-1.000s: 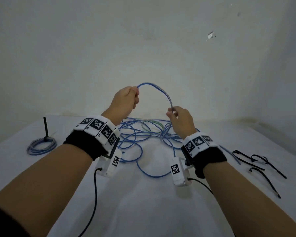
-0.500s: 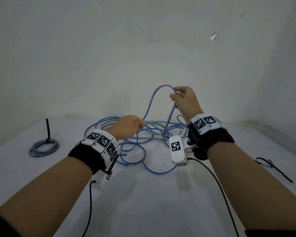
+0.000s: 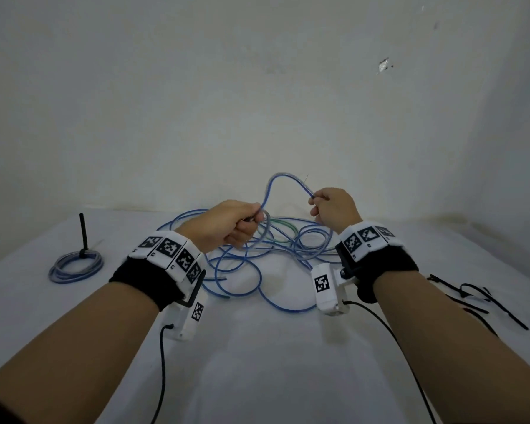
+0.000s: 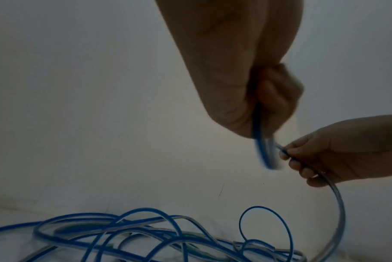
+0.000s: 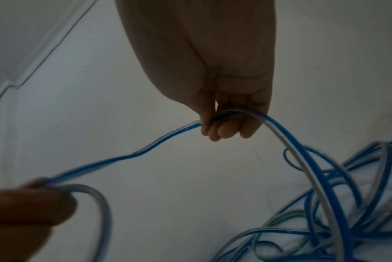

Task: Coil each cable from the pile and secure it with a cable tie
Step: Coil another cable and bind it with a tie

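Left hand [image 3: 227, 224]: fingers curled round blue cable [image 3: 283, 182], gripping a small loop. Right hand [image 3: 334, 209]: pinches the same cable farther along; an arch spans between them above the table [image 3: 257, 362]. Pile [image 3: 257, 258]: tangled, under the hands. Coil [image 3: 75, 266] (tied): far left. Ties [image 3: 478, 298]: black, right.

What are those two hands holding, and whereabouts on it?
Both grip one blue cable. The left hand holds a small loop of it; the right hand pinches it further along, an arch rising between them.
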Demonstrator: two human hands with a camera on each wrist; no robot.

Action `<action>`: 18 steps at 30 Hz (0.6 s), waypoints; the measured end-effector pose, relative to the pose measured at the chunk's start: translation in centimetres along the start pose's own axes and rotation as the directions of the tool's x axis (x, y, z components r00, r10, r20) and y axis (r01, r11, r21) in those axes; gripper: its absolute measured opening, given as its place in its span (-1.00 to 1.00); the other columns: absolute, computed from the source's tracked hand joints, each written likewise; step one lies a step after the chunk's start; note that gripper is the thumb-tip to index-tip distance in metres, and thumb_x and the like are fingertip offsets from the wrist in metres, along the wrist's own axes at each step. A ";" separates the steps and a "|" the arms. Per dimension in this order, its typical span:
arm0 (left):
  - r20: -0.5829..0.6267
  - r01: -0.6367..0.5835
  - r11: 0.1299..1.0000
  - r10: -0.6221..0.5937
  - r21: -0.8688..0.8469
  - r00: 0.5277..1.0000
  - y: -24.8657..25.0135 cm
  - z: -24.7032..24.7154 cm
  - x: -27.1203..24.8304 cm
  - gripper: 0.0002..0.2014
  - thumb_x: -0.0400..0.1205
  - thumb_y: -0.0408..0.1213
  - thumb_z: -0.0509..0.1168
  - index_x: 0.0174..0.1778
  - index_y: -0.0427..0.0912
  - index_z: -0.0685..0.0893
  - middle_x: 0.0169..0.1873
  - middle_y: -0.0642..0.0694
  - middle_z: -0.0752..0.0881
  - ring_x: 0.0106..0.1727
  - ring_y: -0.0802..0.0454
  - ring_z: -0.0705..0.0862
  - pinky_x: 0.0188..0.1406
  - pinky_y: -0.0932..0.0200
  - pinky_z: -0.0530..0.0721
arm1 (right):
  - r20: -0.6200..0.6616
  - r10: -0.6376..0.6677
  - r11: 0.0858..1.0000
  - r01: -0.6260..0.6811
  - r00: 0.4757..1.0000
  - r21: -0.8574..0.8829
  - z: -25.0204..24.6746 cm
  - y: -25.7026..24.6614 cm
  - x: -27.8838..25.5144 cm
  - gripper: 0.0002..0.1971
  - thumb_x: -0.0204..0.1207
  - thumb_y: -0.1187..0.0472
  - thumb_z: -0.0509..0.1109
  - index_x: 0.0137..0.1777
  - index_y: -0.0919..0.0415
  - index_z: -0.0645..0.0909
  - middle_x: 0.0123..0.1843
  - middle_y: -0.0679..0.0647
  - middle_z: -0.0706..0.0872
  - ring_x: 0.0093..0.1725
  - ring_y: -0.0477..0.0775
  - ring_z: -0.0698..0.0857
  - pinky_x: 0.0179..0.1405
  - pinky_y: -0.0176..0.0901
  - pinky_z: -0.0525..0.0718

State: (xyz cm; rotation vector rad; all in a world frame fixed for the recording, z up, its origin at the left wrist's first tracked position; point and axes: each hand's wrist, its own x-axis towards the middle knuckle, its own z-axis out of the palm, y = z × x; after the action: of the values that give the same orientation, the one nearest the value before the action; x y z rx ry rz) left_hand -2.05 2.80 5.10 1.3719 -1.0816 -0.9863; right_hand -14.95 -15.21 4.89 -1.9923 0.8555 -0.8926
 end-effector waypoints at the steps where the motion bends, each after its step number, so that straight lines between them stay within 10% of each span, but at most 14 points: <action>1: 0.094 0.041 0.998 -0.036 -0.044 0.995 0.1 0.0 -0.3 -0.67 0.76 -0.20 -0.06 -0.29 -0.14 0.44 -0.66 0.10 0.30 -0.66 0.24 0.17 -0.61 0.31 0.02 | 0.021 -0.007 0.996 0.009 1.000 -0.087 -0.1 0.2 0.2 -0.78 0.61 0.41 0.14 -0.10 0.36 0.63 -0.24 0.16 0.66 -0.31 0.04 0.60 -0.21 -0.11 0.60; 6: 0.152 0.069 0.972 -0.034 -0.227 0.988 1.0 0.4 -0.4 -0.66 0.74 -0.16 -0.08 -0.35 -0.12 0.37 -0.70 0.13 0.27 -0.69 0.28 0.17 -0.65 0.35 0.00 | 0.018 -0.113 0.849 0.106 0.993 -0.517 0.9 0.1 -1.0 -0.59 0.65 0.14 0.20 0.46 0.25 0.40 0.45 0.26 0.41 0.38 0.28 0.44 0.34 0.17 0.46; 10: 0.066 0.045 0.960 -0.028 -0.276 0.997 1.3 0.8 0.0 -0.63 0.76 -0.12 -0.09 -0.33 -0.11 0.40 -0.70 0.13 0.27 -0.69 0.27 0.18 -0.70 0.39 0.08 | 0.104 -0.562 0.706 0.542 0.820 -0.456 1.6 -0.5 -3.2 -0.24 0.55 0.19 0.35 0.66 -0.05 0.02 0.70 0.07 -0.01 0.66 0.21 0.00 0.53 0.24 0.08; 14: 0.103 0.034 0.948 -0.001 -0.317 0.995 1.2 1.5 -0.3 -0.61 0.75 -0.05 -0.08 -0.31 -0.13 0.42 -0.69 0.12 0.27 -0.70 0.28 0.20 -0.70 0.40 0.10 | 0.167 -0.608 0.714 0.626 0.776 -0.314 3.2 0.2 -2.3 -0.63 0.59 0.28 0.30 0.39 0.10 0.47 0.47 0.03 0.48 0.64 0.20 0.15 0.53 0.31 0.06; 18: 0.125 -0.004 0.913 0.060 -0.407 0.990 1.2 1.5 -0.8 -0.64 0.72 -0.04 -0.07 -0.28 -0.15 0.43 -0.66 0.11 0.32 -0.68 0.28 0.24 -0.70 0.43 0.15 | 0.143 -0.571 0.812 0.582 0.808 -0.049 4.1 0.7 -2.5 -0.91 0.61 0.27 0.29 0.04 0.28 0.53 -0.11 0.01 0.67 -0.03 0.06 0.65 0.12 0.06 0.58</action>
State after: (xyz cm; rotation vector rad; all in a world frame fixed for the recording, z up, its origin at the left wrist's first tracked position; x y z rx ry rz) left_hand -3.78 3.21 6.13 0.9552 -0.9272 -1.2163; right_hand -13.10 -12.03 1.71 -2.4126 0.2016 -1.0586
